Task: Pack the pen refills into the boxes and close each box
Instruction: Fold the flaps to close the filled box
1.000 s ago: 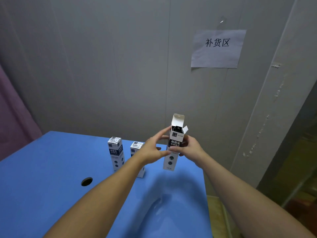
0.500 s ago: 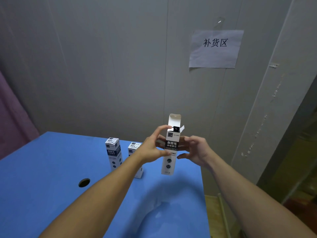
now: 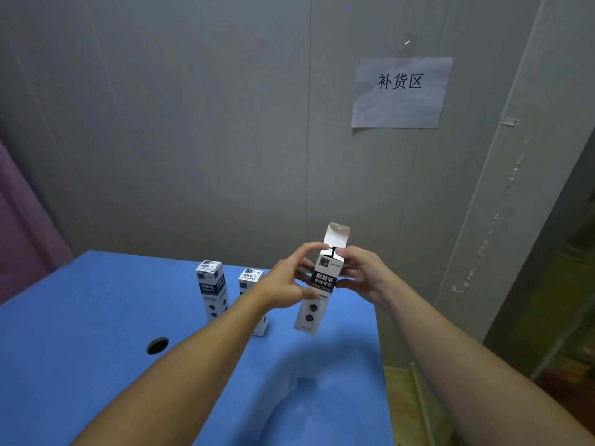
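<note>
I hold a tall white and black refill box upright in the air above the blue table. Its top flap stands up and the mouth shows dark inside. My left hand grips the box from the left, with the index finger at the top edge. My right hand holds it from the right, with fingertips pressing the side flaps at the mouth. Two closed boxes stand on the table: one further left, one partly hidden behind my left wrist.
A round hole sits in the tabletop to the left of my left forearm. A paper sign hangs on the grey wall behind. The table's right edge runs just under my right forearm. A purple curtain hangs at far left.
My right hand has come back onto the box top and pressed the small side flaps inward. The box has stayed upright, with its top flap still standing.
</note>
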The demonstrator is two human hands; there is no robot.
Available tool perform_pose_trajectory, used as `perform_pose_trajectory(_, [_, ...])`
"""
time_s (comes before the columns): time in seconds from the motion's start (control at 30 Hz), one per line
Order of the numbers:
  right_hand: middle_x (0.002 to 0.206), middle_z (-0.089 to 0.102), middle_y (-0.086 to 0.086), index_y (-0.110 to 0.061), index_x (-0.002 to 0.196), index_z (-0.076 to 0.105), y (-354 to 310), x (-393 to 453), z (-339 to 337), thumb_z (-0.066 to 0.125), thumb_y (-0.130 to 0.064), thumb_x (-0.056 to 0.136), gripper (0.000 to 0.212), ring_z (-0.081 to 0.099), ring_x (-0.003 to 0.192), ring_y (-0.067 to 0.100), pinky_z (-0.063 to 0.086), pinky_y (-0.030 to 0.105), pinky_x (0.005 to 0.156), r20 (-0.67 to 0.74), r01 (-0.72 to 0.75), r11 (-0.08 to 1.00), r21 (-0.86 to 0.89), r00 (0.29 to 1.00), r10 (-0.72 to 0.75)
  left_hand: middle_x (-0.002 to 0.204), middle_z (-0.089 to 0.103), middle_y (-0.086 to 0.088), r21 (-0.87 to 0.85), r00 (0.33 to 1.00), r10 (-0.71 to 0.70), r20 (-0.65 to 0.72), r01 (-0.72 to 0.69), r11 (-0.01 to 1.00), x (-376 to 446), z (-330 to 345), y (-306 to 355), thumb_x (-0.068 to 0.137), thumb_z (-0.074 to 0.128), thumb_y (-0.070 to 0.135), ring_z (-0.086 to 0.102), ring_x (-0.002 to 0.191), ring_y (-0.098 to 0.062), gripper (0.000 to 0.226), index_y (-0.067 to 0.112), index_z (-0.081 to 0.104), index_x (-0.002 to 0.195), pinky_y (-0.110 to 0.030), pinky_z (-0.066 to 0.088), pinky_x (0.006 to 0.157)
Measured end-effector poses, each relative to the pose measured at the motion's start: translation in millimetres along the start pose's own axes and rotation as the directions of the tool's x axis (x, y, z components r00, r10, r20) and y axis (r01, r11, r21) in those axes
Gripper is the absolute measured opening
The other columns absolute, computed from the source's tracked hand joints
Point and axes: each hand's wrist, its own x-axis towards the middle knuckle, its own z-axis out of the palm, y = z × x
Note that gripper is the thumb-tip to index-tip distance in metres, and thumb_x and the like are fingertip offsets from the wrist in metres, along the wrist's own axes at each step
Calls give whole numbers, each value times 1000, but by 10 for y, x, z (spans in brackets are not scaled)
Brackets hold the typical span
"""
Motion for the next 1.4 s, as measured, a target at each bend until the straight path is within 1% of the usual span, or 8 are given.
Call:
perform_pose_trajectory(0.07, [92, 71, 17, -10, 100, 66, -12, 11, 2, 62, -7, 92, 9, 67, 73, 29, 50, 38, 65, -17, 58, 995, 76, 998, -57, 114, 63, -3, -22, 1000, -12, -1, 11, 1000, 2, 7, -1, 79, 78, 1, 68, 102, -16, 90, 58, 38, 135, -44, 58, 91])
perform_pose_trajectory(0.2, [99, 72, 15, -8, 110, 67, -16, 8, -5, 62, 5, 89, 24, 67, 72, 29, 52, 36, 58, -40, 160, 979, 128, 987, -156, 113, 64, -4, -87, 999, -41, -6, 40, 995, -18, 37, -37, 80, 78, -1, 69, 101, -19, 90, 59, 39, 135, -44, 59, 90])
perform_pose_trajectory(0.4, [102, 69, 19, 1, 114, 69, -5, -21, -16, 61, -13, 80, 38, 66, 86, 28, 50, 32, 53, 56, 147, 977, 152, 986, -157, 115, 65, -5, -167, 998, -59, -22, 54, 984, -32, 77, -77, 80, 77, -2, 72, 98, -17, 89, 60, 40, 132, -38, 60, 87])
perform_pose_trajectory(0.5, [96, 67, 18, 3, 112, 69, 11, -26, -3, 71, -26, 83, 41, 65, 83, 28, 50, 32, 52, 27, 177, 979, 99, 983, -181, 115, 65, -5, -168, 998, -59, -19, 55, 984, -36, 88, -86, 80, 78, -1, 72, 97, -17, 89, 59, 39, 133, -39, 60, 87])
perform_pose_trajectory(0.67, [90, 71, 16, 1, 104, 71, 21, -56, 23, 74, -13, 87, 22, 66, 77, 28, 50, 31, 50, -48, 218, 975, 35, 975, -216, 112, 69, -7, -196, 997, -70, -32, 63, 979, -42, 132, -120, 78, 78, -2, 74, 92, -22, 90, 54, 35, 135, -48, 58, 89])
perform_pose_trajectory(0.87, [99, 74, 21, -3, 105, 75, 42, -73, -1, 75, -11, 86, 21, 69, 84, 27, 52, 33, 54, -71, 247, 969, 21, 967, -245, 113, 68, -9, -185, 997, -80, -18, 75, 980, -31, 138, -138, 79, 79, 0, 74, 90, -22, 91, 54, 32, 135, -52, 58, 89])
perform_pose_trajectory(1.17, [105, 73, 19, -3, 105, 77, 89, -105, -53, 73, -18, 87, 23, 71, 91, 31, 53, 39, 64, 23, 239, 967, -91, 971, -238, 115, 65, -8, -271, 992, -121, -22, 111, 956, -16, 156, -201, 81, 76, -4, 75, 91, -23, 90, 50, 31, 137, -48, 57, 92])
perform_pose_trajectory(1.4, [104, 75, 12, -16, 106, 78, 120, -109, -20, 80, -7, 81, 26, 71, 94, 26, 56, 39, 70, 72, 255, 943, -212, 967, -245, 114, 63, -6, -287, 991, -128, -38, 112, 951, -15, 200, -245, 82, 75, -4, 74, 92, -19, 93, 49, 27, 140, -40, 58, 90])
